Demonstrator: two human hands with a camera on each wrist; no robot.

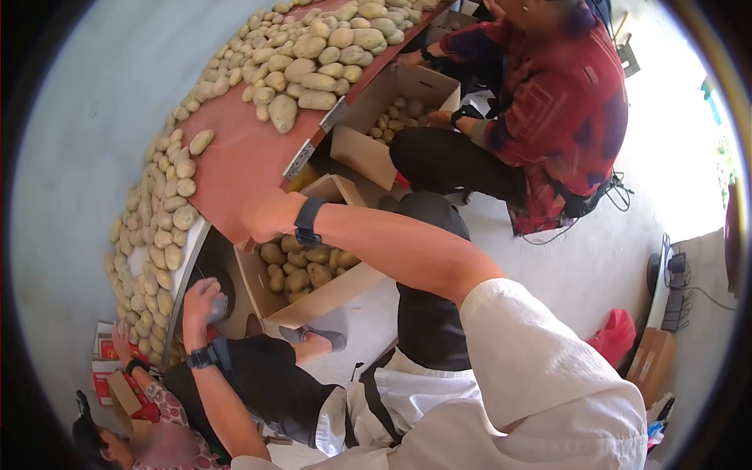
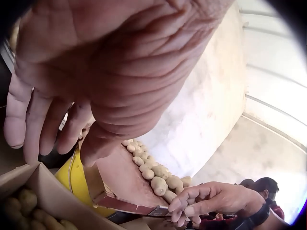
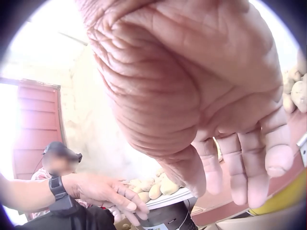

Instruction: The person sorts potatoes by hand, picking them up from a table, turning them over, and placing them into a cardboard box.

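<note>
My right hand [image 1: 270,215] reaches over the near corner of the reddish tabletop, above the edge of a cardboard box [image 1: 356,276] of potatoes [image 1: 301,270]. Its fingers hang loosely with nothing in them in the right wrist view. My left hand [image 1: 201,308] is raised at the left, between the box and the white table end. In the left wrist view its fingers [image 2: 36,122] droop, relaxed, and the palm holds nothing. Potatoes [image 1: 309,59] lie heaped on the far part of the reddish tabletop [image 1: 235,168], and more potatoes [image 1: 160,227] line its wall side.
A person in a red patterned shirt [image 1: 560,110] sits at the right beside another potato box [image 1: 364,153]. A second person in a cap [image 1: 90,427] is at the lower left. Something yellow [image 2: 79,177] stands under the tabletop, near a dark bucket-like container [image 3: 168,218].
</note>
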